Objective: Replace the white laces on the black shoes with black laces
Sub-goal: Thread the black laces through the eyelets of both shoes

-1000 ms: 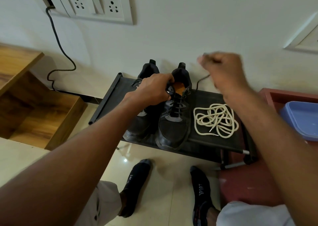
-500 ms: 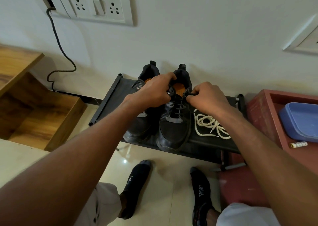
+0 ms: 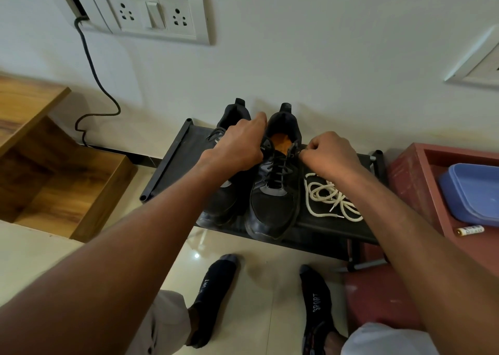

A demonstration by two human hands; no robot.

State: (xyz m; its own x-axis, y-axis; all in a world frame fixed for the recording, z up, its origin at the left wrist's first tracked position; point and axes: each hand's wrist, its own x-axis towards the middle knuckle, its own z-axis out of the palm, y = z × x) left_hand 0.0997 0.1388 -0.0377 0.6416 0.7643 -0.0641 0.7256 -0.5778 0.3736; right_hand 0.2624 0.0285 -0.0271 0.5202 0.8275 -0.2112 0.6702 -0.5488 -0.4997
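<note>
right shoe (image 3: pixel 272 192): black, stands on the black rack (image 3: pixel 172 163) with its toe toward the rack's front edge and its heel toward the wall; orange insole visible in the opening.
black lace (image 3: pixel 278 169): threaded criss-cross through the right shoe's eyelets, up to the top near the collar.
left shoe (image 3: pixel 224 203): black, just beside the right shoe on its left, same direction on the rack, largely hidden by an arm; its lacing cannot be made out.
white laces (image 3: pixel 328 199): cream-coloured, loose in a tangled pile on the rack, just right of the right shoe, tips showing.
</note>
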